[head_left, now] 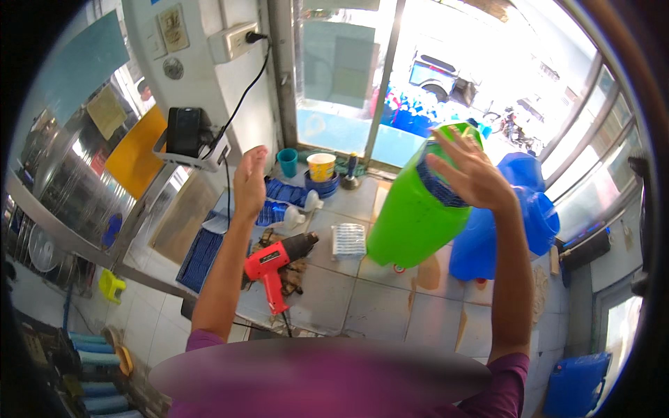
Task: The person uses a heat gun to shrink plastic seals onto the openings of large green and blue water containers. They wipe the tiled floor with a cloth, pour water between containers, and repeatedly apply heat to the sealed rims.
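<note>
A bright green plastic jug (pixel 416 212) stands on the tiled counter, appearing to lean to the right. A dark blue patterned band (pixel 437 182) goes around its upper part. My right hand (pixel 475 171) lies over that band and the jug's top with fingers stretched out, not wrapped around anything. My left hand (pixel 251 187) is raised, apart from the jug, seen edge-on with its fingers upright and nothing in it. Below it a red heat gun (pixel 268 263) rests on a dark, crumpled piece, its black nozzle towards the jug. A flat clear-wrapped pack (pixel 348 241) lies between gun and jug.
Blue jugs (pixel 474 244) stand right of the green one. Blue-wrapped bottles (pixel 279 213), a yellow cup (pixel 321 167) and a teal cup (pixel 287 161) sit near the wall. A stack of dark blue sheets (pixel 198 258) lies left. A black cord (pixel 245 94) hangs from the outlet.
</note>
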Motion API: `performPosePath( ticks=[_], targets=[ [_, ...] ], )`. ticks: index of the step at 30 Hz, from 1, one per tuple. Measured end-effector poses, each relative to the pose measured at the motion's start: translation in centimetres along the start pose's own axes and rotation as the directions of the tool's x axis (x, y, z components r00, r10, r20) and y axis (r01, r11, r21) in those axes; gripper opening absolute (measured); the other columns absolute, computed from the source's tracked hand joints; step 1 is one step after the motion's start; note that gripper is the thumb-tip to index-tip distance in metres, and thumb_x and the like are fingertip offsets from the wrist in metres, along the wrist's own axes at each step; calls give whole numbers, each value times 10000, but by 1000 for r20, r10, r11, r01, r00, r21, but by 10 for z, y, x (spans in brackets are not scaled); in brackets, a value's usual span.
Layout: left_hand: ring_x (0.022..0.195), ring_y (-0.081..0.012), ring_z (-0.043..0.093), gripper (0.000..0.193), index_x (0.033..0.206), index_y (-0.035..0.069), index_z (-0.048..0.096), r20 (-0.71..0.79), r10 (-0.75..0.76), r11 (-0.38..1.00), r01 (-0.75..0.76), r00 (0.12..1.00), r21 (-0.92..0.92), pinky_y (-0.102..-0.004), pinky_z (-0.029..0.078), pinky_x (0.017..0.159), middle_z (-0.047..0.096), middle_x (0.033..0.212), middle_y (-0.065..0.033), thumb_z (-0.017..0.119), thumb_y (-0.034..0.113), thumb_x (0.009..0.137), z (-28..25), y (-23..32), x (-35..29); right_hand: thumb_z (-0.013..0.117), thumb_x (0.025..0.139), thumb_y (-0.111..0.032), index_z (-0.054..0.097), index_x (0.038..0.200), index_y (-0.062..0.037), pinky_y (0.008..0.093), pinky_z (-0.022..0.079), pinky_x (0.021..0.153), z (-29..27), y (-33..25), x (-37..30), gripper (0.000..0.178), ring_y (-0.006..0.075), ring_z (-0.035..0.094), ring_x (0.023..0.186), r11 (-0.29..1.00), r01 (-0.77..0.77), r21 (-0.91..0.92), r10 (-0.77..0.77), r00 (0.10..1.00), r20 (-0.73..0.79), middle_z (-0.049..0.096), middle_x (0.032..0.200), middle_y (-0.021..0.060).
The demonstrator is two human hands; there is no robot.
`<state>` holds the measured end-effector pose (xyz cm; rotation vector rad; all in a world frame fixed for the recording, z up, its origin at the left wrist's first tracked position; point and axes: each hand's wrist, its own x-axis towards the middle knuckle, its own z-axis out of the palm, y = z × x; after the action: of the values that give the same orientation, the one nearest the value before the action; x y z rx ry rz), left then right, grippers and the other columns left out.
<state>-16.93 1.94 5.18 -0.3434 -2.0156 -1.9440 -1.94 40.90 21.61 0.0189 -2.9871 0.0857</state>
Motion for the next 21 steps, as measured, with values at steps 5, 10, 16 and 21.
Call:
performPosePath(
  ticks=[5,10,16,21],
  targets=[
    [1023,-261,701,234,1129,63,708,174,-248,837,120,953,535,-341,526,869,744,1077,-143,654,235,980,-59,-122,-3,357,1019,-654,359,1604,-265,589,198,1233,1,-26,-7,703,449,254,1527,995,-76,-61,77,997,13,316,1640,221],
    [1037,-301,675,205,1002,100,794,456,-157,555,-303,876,774,-412,521,908,740,986,-130,763,244,860,-61,-189,-4,599,1001,-413,505,1471,-90,521,379,1139,-16,-79,-36,578,424,513,1341,994,2,112,68,782,-619,553,1444,231],
    [1114,-309,556,206,847,125,812,516,-197,304,-448,834,841,-427,457,959,660,1020,-86,843,306,754,-76,-221,-4,746,903,-329,712,939,-71,440,551,721,153,-223,-91,263,327,704,773,801,150,580,-19,974,-226,715,861,121],
    [1016,-296,646,196,911,91,820,492,11,525,-424,870,738,-410,512,905,716,1055,-112,836,233,777,-84,-226,-10,835,791,-381,556,1259,40,443,534,883,321,-312,-98,689,381,645,1007,802,-108,588,70,994,86,632,1134,218]
  ],
)
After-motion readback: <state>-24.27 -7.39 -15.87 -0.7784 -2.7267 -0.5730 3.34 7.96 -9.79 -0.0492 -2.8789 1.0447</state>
